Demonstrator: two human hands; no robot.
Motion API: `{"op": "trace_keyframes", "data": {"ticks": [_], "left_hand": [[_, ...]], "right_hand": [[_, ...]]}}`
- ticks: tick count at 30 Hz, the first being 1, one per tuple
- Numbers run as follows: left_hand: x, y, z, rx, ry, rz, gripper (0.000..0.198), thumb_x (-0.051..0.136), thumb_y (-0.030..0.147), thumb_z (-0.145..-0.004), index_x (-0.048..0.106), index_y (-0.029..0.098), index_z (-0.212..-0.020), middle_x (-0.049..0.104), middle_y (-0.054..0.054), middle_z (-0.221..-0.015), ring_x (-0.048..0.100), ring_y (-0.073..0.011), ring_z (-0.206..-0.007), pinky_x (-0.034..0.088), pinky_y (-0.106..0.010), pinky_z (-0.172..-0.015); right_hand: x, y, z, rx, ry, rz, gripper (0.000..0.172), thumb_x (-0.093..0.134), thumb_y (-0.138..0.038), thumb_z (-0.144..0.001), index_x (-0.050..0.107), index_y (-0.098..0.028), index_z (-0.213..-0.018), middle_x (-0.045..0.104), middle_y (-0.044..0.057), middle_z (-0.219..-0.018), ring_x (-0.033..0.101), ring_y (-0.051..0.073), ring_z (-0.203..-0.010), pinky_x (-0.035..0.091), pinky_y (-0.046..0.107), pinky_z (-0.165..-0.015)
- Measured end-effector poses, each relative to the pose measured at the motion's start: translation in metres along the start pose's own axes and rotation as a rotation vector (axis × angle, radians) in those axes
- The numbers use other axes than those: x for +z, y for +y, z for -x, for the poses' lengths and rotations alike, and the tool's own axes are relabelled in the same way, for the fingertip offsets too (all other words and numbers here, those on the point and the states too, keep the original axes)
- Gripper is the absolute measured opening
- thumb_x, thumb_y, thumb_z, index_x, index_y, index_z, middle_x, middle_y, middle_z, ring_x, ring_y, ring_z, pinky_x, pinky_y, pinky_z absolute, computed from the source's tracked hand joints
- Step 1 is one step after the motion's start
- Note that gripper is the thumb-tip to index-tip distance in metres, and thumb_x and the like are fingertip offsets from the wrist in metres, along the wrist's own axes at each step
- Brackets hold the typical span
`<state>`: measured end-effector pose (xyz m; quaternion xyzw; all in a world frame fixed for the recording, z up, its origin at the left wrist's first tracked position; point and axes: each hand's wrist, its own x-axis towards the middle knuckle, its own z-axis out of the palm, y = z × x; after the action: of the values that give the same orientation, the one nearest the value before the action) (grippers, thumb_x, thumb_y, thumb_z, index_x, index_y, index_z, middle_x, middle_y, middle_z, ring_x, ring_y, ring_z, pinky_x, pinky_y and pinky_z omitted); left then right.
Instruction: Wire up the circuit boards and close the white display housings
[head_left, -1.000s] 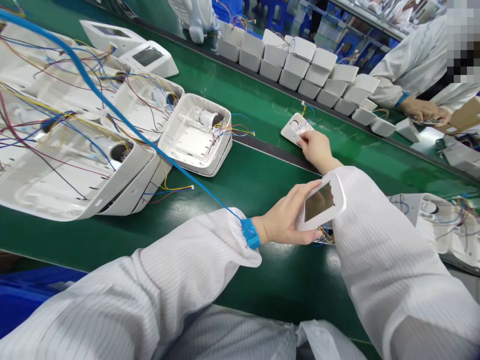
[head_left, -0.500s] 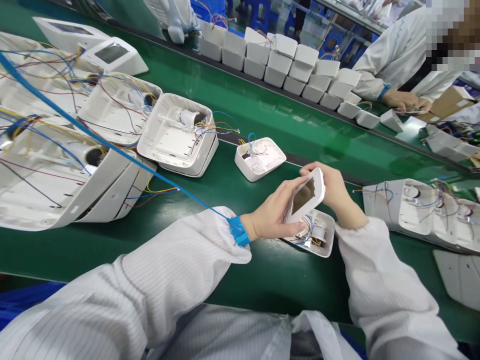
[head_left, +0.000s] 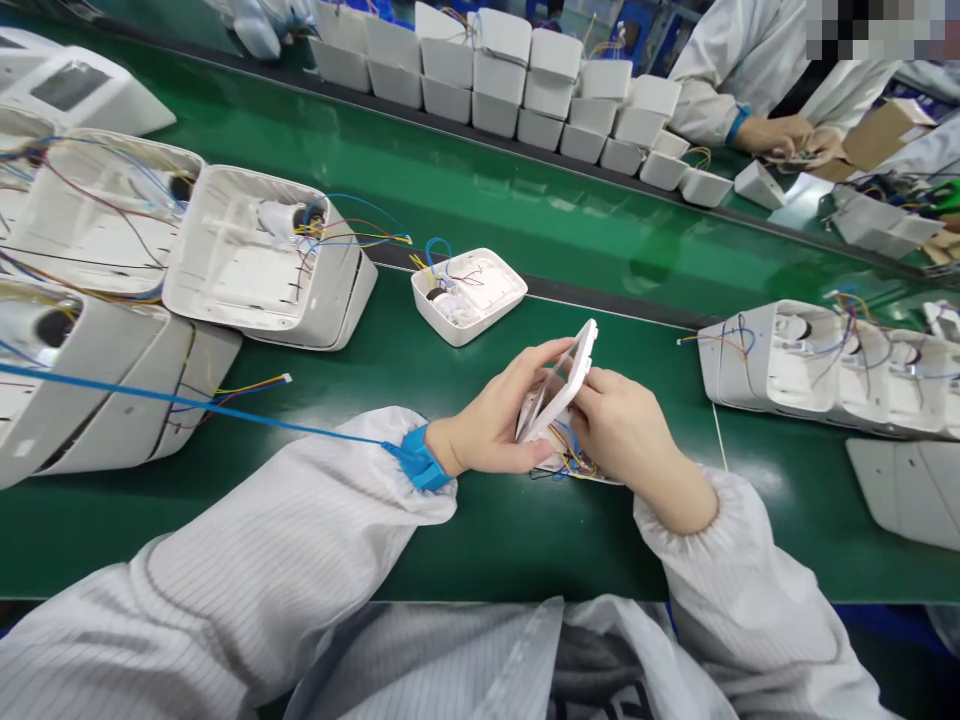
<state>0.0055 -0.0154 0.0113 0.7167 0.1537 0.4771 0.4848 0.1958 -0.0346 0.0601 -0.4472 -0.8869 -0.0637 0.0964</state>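
**Both hands on a white cover plate at frame centre**

The left hand (head_left: 491, 425) and the right hand (head_left: 619, 425) meet just below the middle of the frame, both closed on a thin white cover plate (head_left: 566, 385) that stands tilted on edge between them. The left fingers curl round its near face, the right fingers press its far side. Under the plate, coloured wires (head_left: 564, 452) spill onto the green belt (head_left: 480, 520), touching the hands. A blue wrist strap (head_left: 416, 462) circles the left wrist, its cord running off to the left edge. Just above the hands lies a small open housing (head_left: 480, 300) with wires inside. Larger open shells (head_left: 247, 265) crowd the upper left; more wired shells (head_left: 795, 365) sit at the right. Along the top runs a row of small white boxes (head_left: 525, 85), and a co-worker's hands (head_left: 787, 140) work at the upper right
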Motion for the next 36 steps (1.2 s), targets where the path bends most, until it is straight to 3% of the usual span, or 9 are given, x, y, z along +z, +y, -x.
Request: {"op": "trace_keyframes", "data": {"ticks": [7,13,21,30,36], "left_hand": [[0.0017,0.0052,-0.0036,0.045,-0.025,0.059,0.087,0.068,0.049,-0.077,0.026,0.027,-0.15,0.047,-0.015,-0.136,0.058,-0.0319,-0.115,0.051,-0.048,-0.099],[0.0023,0.0072,-0.0045,0.033,-0.037,0.108,0.084,0.066,0.051,-0.08,0.027,0.027,-0.15,0.05,-0.016,-0.136,0.058,-0.0331,-0.119,0.052,-0.047,-0.099],[0.0049,0.0016,-0.0026,0.037,0.005,0.167,0.091,0.07,0.052,-0.077,0.027,0.024,-0.152,0.05,-0.018,-0.142,0.055,-0.0363,-0.126,0.049,-0.049,-0.102],[0.0029,0.006,-0.0049,-0.002,-0.038,0.177,0.075,0.066,0.047,-0.082,0.038,0.024,-0.148,0.045,-0.015,-0.149,0.053,-0.0354,-0.13,0.045,-0.049,-0.108],[0.0036,0.0049,-0.0016,-0.013,-0.066,0.17,0.082,0.062,0.047,-0.085,0.026,0.022,-0.154,0.042,-0.016,-0.153,0.046,-0.0345,-0.138,0.037,-0.051,-0.116]], "right_hand": [[0.0059,0.0082,0.0045,0.064,0.13,-0.297,0.022,0.054,-0.028,-0.097,0.071,-0.019,-0.086,0.066,0.004,-0.078,0.059,0.018,-0.072,0.045,0.031,-0.064],[0.0085,0.0078,0.0046,0.094,0.184,-0.375,0.021,0.056,-0.029,-0.097,0.072,-0.02,-0.087,0.068,0.005,-0.083,0.06,0.018,-0.076,0.047,0.031,-0.066],[0.0065,0.01,0.0044,0.057,0.186,-0.453,0.019,0.054,-0.025,-0.098,0.072,-0.02,-0.093,0.069,0.006,-0.088,0.062,0.018,-0.08,0.049,0.032,-0.069],[0.0033,0.0091,0.0024,0.029,0.108,-0.406,0.024,0.047,-0.022,-0.098,0.071,-0.018,-0.091,0.07,0.006,-0.09,0.059,0.02,-0.081,0.047,0.034,-0.07],[0.0037,0.0081,0.0,-0.017,0.102,-0.378,0.024,0.047,-0.018,-0.097,0.071,-0.018,-0.092,0.07,0.006,-0.086,0.055,0.02,-0.077,0.045,0.034,-0.069]]}}
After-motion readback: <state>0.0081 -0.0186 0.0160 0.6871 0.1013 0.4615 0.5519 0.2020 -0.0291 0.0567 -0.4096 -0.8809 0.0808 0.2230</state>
